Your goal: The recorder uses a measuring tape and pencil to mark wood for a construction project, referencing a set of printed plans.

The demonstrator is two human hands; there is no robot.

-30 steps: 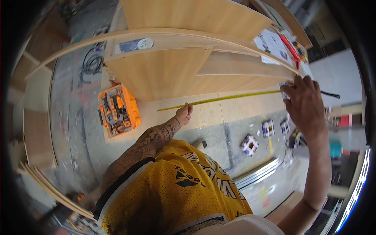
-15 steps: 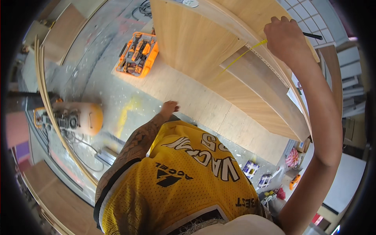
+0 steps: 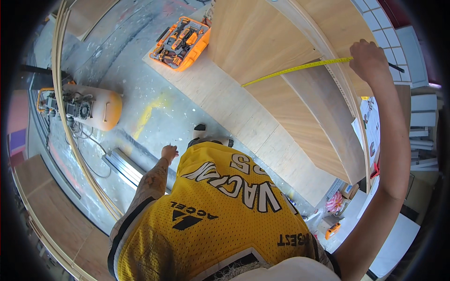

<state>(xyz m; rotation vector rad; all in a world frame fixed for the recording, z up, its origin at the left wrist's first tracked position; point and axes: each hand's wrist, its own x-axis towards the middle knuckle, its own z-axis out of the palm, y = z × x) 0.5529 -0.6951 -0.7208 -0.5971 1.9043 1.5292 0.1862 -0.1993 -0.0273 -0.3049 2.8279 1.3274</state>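
Observation:
My right hand (image 3: pixel 370 61) is closed at the upper right, above the wooden cabinet-like piece. From it a yellow tape measure (image 3: pixel 300 69) stretches left across the wood-grain panel (image 3: pixel 267 51), its far end at the panel's lower edge. My fingers hide the measure's case, if it is there. A thin black pen-like stick (image 3: pixel 396 67) juts out from behind the same hand. My left hand (image 3: pixel 169 153) hangs low beside my body with loosely bent fingers, apart from any object. A grey-brown board (image 3: pixel 328 112) stands along the panel beneath the tape.
An orange tool case (image 3: pixel 180 44) with power tools lies on the plywood sheet (image 3: pixel 243 112). At left stand an air compressor (image 3: pixel 96 107) and long thin wood strips (image 3: pixel 61 93). Metal profiles (image 3: pixel 124 168) lie near my left arm. Papers (image 3: pixel 370 126) rest behind the cabinet edge.
My right hand has moved right and slightly down, with more of the tape in view. My left hand has moved left and down. The view has shifted, and my foot now shows.

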